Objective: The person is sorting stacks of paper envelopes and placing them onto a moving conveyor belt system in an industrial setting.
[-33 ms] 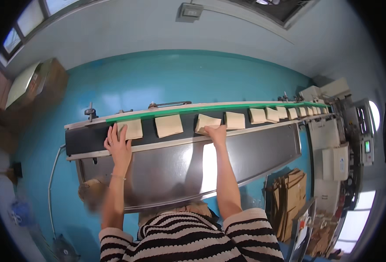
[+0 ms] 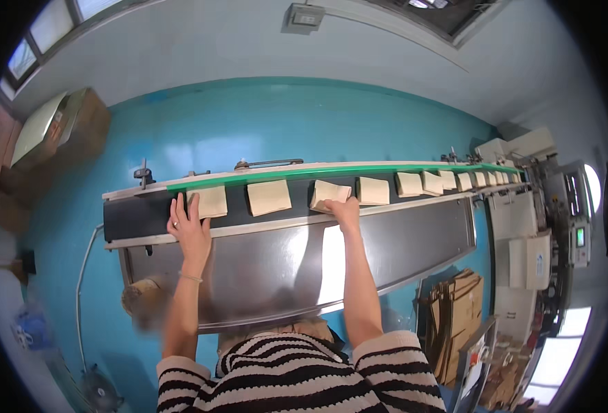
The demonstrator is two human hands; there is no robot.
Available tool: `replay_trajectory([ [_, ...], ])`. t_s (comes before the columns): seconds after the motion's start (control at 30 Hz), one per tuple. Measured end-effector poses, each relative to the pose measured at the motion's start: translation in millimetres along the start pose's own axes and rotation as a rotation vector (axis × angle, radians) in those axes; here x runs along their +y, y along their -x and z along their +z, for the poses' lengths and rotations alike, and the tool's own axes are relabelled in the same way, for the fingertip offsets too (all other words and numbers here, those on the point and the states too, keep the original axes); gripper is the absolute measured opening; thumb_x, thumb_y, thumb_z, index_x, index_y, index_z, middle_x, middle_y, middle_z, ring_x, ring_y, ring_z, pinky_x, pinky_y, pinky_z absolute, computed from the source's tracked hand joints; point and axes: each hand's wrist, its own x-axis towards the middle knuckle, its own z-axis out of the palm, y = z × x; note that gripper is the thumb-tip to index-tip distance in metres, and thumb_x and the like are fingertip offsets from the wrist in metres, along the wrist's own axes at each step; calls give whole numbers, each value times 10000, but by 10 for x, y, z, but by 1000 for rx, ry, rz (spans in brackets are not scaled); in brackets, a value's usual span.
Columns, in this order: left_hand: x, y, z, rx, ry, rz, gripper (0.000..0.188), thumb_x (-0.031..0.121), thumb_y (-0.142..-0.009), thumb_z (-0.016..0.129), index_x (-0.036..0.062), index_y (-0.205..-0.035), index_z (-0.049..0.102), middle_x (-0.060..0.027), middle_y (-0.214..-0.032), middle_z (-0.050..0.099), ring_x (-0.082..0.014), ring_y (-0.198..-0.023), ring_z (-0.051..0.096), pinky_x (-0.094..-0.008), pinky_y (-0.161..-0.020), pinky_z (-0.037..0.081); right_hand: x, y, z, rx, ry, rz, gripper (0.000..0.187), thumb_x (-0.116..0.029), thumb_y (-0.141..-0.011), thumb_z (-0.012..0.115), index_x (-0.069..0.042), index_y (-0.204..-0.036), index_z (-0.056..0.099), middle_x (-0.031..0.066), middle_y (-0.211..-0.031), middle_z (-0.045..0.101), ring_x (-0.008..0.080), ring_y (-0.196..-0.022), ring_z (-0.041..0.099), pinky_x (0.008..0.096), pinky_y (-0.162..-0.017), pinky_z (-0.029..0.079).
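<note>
A row of cream folded paper stacks lies along a dark conveyor belt (image 2: 139,219). My left hand (image 2: 190,226) is at the leftmost stack (image 2: 213,201), fingers spread over its left side and the thumb at its near edge. Another stack (image 2: 269,197) lies untouched between my hands. My right hand (image 2: 343,210) pinches the near right corner of the third stack (image 2: 328,193), whose top layer looks slightly raised. The undersides of its fingers are hidden. Just right of that hand lies a further stack (image 2: 374,191).
A green guide strip (image 2: 228,180) runs along the belt's far side. A shiny metal tray (image 2: 263,265) lies between me and the belt. Flattened cardboard (image 2: 462,313) stands at right, near a machine (image 2: 579,237). Boxes (image 2: 77,134) sit at far left.
The stacks and both hands appear very slightly farther right in the picture. Each hand stays at the same stack.
</note>
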Motion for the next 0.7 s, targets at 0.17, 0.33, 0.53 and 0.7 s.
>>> replay_trajectory([
  [0.17, 723, 343, 83, -178, 649, -139, 948, 216, -660, 850, 71, -1420, 302, -143, -1410, 380, -329, -1326, 344, -458, -1052, 336, -58, 706, -192, -192, -374, -322, 312, -86, -745, 721, -34, -1005, 555, 139, -997, 637, 245, -922, 626, 347, -817, 476],
  [0.33, 852, 672, 542, -487, 1211, -146, 1057, 198, -620, 870, 53, -1441, 219, -100, -1312, 465, -264, -1244, 460, -434, -1048, 341, 230, 1441, 155, -478, -279, -675, 380, 44, -737, 703, -60, -1061, 535, 98, -1049, 583, 240, -1044, 540, 342, -932, 412],
  [0.53, 694, 785, 802, -469, 746, 73, 784, 110, -676, 789, 83, -1367, 420, -96, -1207, 576, -248, -1153, 521, -401, -1020, 307, 630, 1368, 447, -407, -307, -496, 470, 37, -719, 707, -54, -1153, 551, 93, -1071, 580, 271, -1067, 526, 340, -961, 391],
  [0.7, 801, 784, 952, -474, 981, -146, 406, 23, -759, 746, 56, -1136, 600, -119, -1219, 617, -205, -949, 641, -312, -786, 514, 575, 870, 214, -741, -308, -469, 467, 40, -752, 641, -9, -1204, 534, 47, -1089, 592, 195, -1046, 556, 328, -951, 423],
])
